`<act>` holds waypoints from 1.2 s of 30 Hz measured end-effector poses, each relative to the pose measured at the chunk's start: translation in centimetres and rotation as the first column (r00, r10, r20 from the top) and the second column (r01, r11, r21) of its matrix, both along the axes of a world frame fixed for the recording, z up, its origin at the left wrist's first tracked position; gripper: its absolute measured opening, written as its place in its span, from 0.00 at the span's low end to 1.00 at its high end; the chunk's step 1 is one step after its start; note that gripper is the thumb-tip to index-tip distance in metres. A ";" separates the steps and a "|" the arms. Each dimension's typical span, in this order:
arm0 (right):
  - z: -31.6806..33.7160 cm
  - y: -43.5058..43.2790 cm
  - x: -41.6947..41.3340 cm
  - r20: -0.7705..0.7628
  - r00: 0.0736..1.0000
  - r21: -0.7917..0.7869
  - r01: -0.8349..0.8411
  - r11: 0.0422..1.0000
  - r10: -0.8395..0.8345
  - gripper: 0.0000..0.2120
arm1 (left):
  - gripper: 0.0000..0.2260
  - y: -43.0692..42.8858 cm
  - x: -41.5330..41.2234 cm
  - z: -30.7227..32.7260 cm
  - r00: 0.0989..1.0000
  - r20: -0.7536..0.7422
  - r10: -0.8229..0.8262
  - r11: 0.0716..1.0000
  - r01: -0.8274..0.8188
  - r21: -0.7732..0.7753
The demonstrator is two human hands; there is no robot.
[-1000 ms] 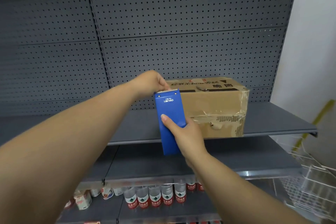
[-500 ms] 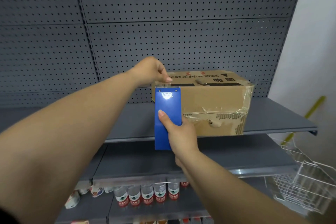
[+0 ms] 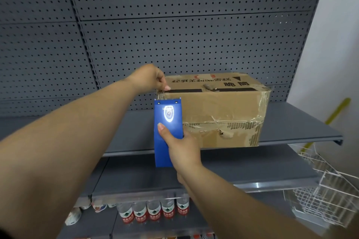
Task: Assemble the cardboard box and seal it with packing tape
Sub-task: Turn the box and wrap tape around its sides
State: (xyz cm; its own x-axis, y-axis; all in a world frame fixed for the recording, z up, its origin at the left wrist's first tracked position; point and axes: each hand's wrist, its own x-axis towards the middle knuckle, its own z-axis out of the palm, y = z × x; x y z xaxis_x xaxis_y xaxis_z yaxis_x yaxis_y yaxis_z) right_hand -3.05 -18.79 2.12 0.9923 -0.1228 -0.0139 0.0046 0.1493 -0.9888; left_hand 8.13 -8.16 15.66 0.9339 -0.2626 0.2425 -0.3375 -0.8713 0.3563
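Observation:
A closed brown cardboard box with old clear tape on its front stands on the grey shelf. My right hand grips a blue tape dispenser, held upright against the box's near left corner. My left hand pinches the clear tape end down onto the top left edge of the box, just above the dispenser. A short strip of tape runs from my fingers down to the dispenser's top.
Grey pegboard backs the shelves. A lower shelf lies below, and water bottles with red labels stand on the bottom shelf. A white wire basket is at the right, beside a white wall.
The dispenser has slid down from the box's top edge, exposing a short strip of tape. My left hand stays pinched at the top corner. My view has shifted slightly.

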 end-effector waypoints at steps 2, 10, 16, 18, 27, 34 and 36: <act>0.0 0.0 0.1 -0.007 1.000 0.017 -0.008 1.000 0.008 0.18 | 0.07 0.2 0.5 -0.1 1.000 -0.008 -0.002 1.000 0.002 0.011; -0.3 0.7 0.2 -0.037 0.999 0.050 -0.017 0.999 0.019 0.17 | 0.09 1.2 1.1 -0.9 0.998 -0.059 -0.021 1.000 0.020 -0.002; -0.2 1.1 0.3 -0.081 0.997 0.061 0.012 0.998 -0.007 0.19 | 0.19 1.7 1.6 -2.4 1.000 -0.015 -0.009 0.997 0.007 -0.071; -0.3 1.2 0.4 -0.080 0.997 0.065 0.009 0.998 -0.004 0.18 | 0.21 1.9 1.5 -2.5 0.994 0.106 0.004 1.000 -0.002 -0.025; -0.1 1.2 1.0 -0.086 0.996 0.041 0.028 0.999 -0.024 0.20 | 0.18 1.2 0.0 -1.7 0.990 0.105 -0.098 0.938 0.056 0.343; 0.0 1.2 1.2 -0.095 0.995 0.026 0.014 1.000 -0.011 0.20 | 0.18 0.9 1.3 -2.1 0.988 0.010 -0.152 0.974 0.148 0.171; 0.3 0.9 1.3 -0.080 0.997 0.014 0.014 1.000 -0.013 0.20 | 0.18 0.7 1.8 -2.1 0.988 0.022 -0.155 0.974 0.149 0.174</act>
